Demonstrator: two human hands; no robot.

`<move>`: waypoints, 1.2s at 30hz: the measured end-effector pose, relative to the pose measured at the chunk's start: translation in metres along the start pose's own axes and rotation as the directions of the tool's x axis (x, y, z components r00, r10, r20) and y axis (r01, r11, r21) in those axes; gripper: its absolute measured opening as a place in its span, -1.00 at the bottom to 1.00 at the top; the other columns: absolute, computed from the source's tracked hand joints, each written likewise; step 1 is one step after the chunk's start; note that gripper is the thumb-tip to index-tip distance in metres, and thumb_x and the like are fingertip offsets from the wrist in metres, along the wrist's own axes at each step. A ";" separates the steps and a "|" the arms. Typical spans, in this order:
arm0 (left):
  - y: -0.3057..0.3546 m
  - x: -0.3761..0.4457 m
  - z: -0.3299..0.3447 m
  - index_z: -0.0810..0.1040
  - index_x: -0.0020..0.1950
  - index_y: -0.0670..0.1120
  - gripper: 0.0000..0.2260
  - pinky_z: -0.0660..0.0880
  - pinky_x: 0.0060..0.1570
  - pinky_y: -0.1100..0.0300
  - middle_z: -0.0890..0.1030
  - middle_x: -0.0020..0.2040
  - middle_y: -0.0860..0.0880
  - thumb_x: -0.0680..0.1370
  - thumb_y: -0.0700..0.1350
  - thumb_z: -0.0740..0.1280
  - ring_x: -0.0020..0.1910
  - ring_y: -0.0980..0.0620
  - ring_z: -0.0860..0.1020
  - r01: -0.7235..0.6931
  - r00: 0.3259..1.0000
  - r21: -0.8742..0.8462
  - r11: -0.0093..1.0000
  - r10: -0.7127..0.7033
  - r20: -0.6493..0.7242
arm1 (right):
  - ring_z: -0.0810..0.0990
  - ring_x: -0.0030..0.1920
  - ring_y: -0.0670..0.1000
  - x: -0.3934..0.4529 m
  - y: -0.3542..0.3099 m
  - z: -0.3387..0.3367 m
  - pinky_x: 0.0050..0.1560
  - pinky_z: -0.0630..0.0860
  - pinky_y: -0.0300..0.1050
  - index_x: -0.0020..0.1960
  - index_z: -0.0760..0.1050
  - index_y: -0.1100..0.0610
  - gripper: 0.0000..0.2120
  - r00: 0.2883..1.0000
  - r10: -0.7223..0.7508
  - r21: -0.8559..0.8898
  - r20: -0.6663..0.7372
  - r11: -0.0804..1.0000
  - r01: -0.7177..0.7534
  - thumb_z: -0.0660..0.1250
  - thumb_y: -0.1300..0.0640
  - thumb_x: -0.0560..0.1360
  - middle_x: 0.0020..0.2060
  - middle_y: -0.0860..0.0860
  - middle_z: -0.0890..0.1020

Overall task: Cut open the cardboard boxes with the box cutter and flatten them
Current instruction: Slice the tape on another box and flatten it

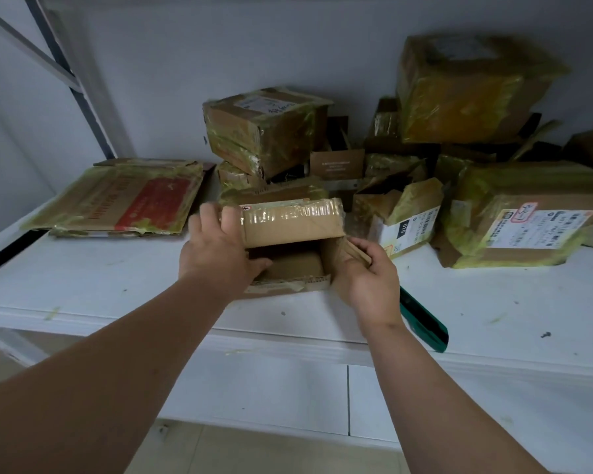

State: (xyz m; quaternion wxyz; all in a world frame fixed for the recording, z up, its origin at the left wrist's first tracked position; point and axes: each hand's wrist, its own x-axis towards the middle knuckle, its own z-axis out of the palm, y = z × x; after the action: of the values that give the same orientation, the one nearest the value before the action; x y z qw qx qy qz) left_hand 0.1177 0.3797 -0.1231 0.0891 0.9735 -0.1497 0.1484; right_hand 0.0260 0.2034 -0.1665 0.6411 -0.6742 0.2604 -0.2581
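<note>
A small brown cardboard box (pixel 293 227) lies open toward me on the white shelf (pixel 117 289), clear tape across its raised top flap. My left hand (pixel 220 248) grips the box's left wall, fingers over the top edge and thumb inside the opening. My right hand (pixel 363 271) pinches the right side flap and holds it outward. A green box cutter (pixel 425 323) lies on the shelf just right of my right wrist, partly hidden by it.
A flattened box with a red label (pixel 124 200) lies at the left. Several taped boxes (pixel 264 131) are piled behind and to the right, one big one (pixel 528 217) with a shipping label. The shelf's front edge runs below my hands.
</note>
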 end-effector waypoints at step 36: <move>-0.036 -0.011 -0.029 -0.30 0.50 0.37 0.06 0.47 0.00 0.06 0.23 0.50 -0.13 0.43 -0.23 0.43 0.13 -0.14 0.46 0.009 0.981 -0.425 0.905 0.076 0.181 | 0.55 -0.20 -0.05 -0.013 -0.012 0.002 -0.14 0.45 -0.16 -0.16 0.49 -0.01 -0.82 0.999 -0.020 -0.114 0.030 0.993 0.023 0.30 0.00 0.60 -0.23 -0.05 0.62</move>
State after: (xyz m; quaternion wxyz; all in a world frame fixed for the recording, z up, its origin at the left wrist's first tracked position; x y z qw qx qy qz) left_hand 0.1120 0.4225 -0.1042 0.2808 0.9379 -0.2030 0.0186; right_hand 0.0180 0.2138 -0.1552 0.6023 -0.7163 0.2581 -0.2399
